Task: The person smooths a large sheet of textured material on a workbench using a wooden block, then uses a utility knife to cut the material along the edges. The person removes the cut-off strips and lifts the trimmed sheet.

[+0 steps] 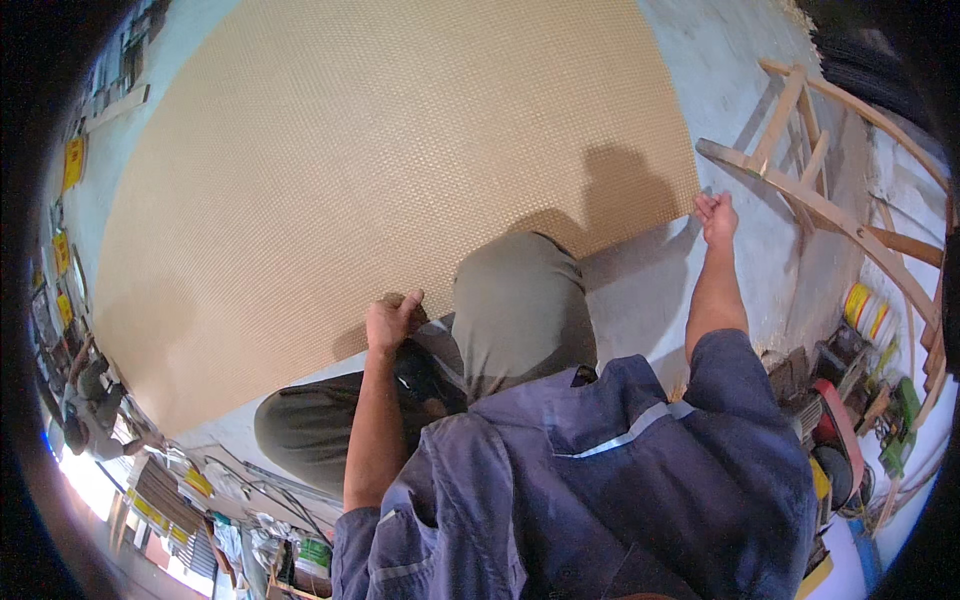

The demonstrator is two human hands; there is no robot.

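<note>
A large tan woven cane sheet (420,150) spreads over the pale floor in front of me. My left hand (394,320) is closed on its near edge, thumb uppermost, beside my bent knee. At the sheet's near right corner, my right hand (716,218) has its fingers curled in a pinch against the edge; the exact contact is small and hard to make out. A dark shadow below the near edge on the right suggests that this part is raised off the floor. My raised knee (525,310) stands against the middle of the near edge.
A wooden frame (810,190) with curved legs lies to the right, close to the right hand. Tools and a white bucket (868,315) crowd the right side. Boards and yellow-labelled goods line the far left. Another person (90,410) is at the left rim.
</note>
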